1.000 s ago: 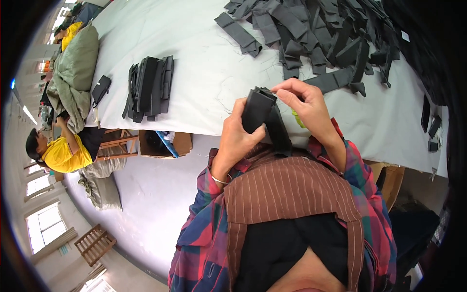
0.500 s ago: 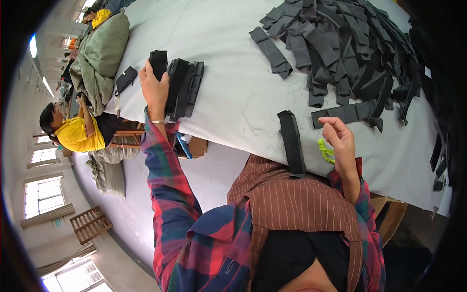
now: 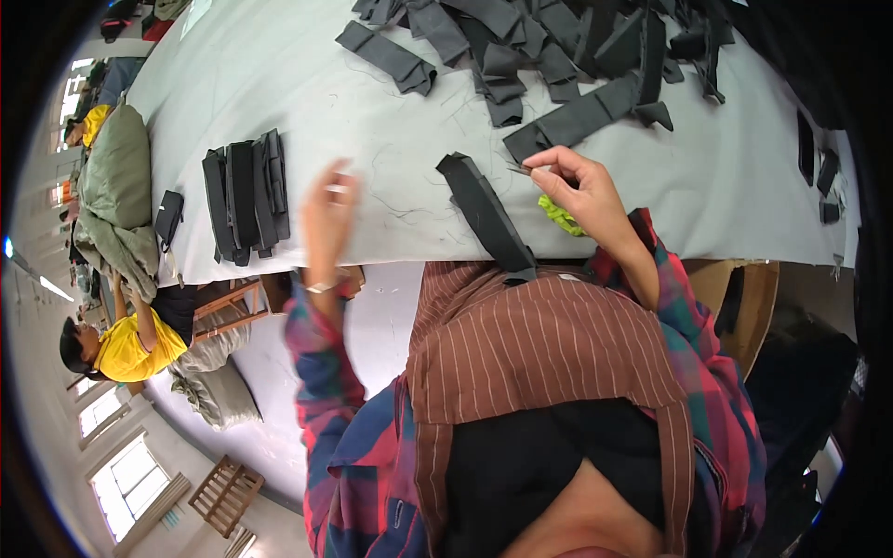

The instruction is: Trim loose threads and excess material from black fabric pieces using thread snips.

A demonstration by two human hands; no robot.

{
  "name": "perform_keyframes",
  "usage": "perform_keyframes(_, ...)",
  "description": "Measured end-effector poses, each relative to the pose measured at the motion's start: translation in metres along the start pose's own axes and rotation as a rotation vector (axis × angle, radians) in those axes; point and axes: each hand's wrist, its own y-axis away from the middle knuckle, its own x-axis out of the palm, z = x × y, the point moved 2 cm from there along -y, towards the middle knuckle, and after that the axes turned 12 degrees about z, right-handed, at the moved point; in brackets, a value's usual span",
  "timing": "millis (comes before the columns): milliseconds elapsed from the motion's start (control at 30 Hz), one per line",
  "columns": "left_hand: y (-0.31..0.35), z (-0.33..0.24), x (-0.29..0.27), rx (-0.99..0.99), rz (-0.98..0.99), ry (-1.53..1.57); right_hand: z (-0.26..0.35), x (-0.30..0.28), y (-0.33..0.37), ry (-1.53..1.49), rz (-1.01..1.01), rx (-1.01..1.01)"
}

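Observation:
My left hand is smeared by motion above the white table cover, to the right of a neat row of stacked dark fabric strips. No strip shows in it, but its fingers are too blurred to read. My right hand is closed in a pinch on a small pointed tool, whose thin dark tip pokes out past the fingertips; its kind is unclear. Left of this hand, a black folded strip lies slantwise, its lower end over the table edge. A bright green coiled thing lies under the right wrist.
Loose dark strips are heaped at the far side, with one long strip nearest my right hand. A small black pouch and a large green-grey sack are at the left. Beyond them a person in yellow works.
My left hand has left the stacked strips, where it held a black piece, and moved right. My right hand's tool tip now shows. The view has shifted.

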Motion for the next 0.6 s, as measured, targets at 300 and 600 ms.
perform_keyframes(300, 0.050, -0.077, 0.124, 0.038, -0.028, 0.013, -0.001, 0.003, 0.010, 0.047, 0.013, -0.060)
perform_keyframes(600, 0.064, -0.071, 0.126, -0.161, 0.321, 1.152, 0.006, 0.018, 0.011, 0.222, 0.051, -0.089)
